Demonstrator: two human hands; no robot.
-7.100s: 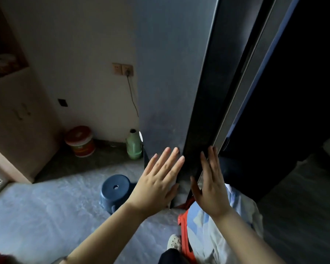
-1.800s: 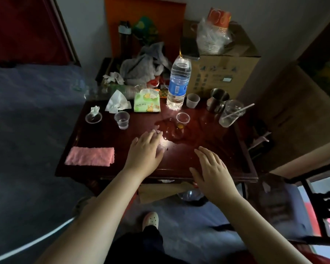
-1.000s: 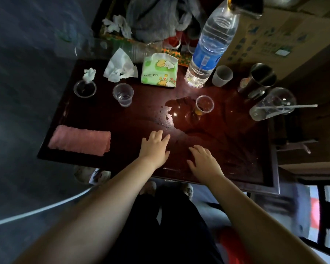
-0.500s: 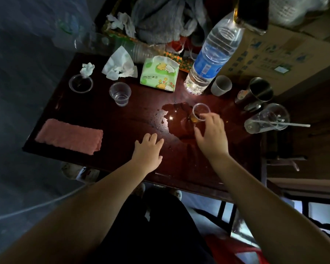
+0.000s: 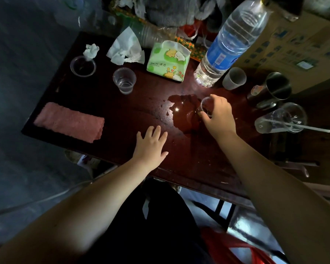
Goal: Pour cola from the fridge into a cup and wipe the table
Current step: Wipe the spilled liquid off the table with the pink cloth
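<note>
A small clear plastic cup (image 5: 204, 106) with a little dark liquid stands in a dark puddle (image 5: 181, 111) on the dark red wooden table (image 5: 141, 103). My right hand (image 5: 218, 115) grips this cup by its rim, fingers curled round it. My left hand (image 5: 151, 143) lies flat on the table near the front edge, fingers straight, left of the puddle. A folded pink cloth (image 5: 70, 121) lies at the table's left end. No cola bottle is in view.
A big water bottle (image 5: 231, 40) stands behind the puddle. A tissue pack (image 5: 168, 60), crumpled tissues (image 5: 125, 48), several more clear cups (image 5: 124, 80), a metal mug (image 5: 273, 90) and a glass with a straw (image 5: 280, 119) crowd the table's back and right. A cardboard box (image 5: 301, 46) stands behind.
My right hand has closed its fingers round the rim of the small cup in the puddle. My left hand has stayed flat on the table. The camera has moved closer.
</note>
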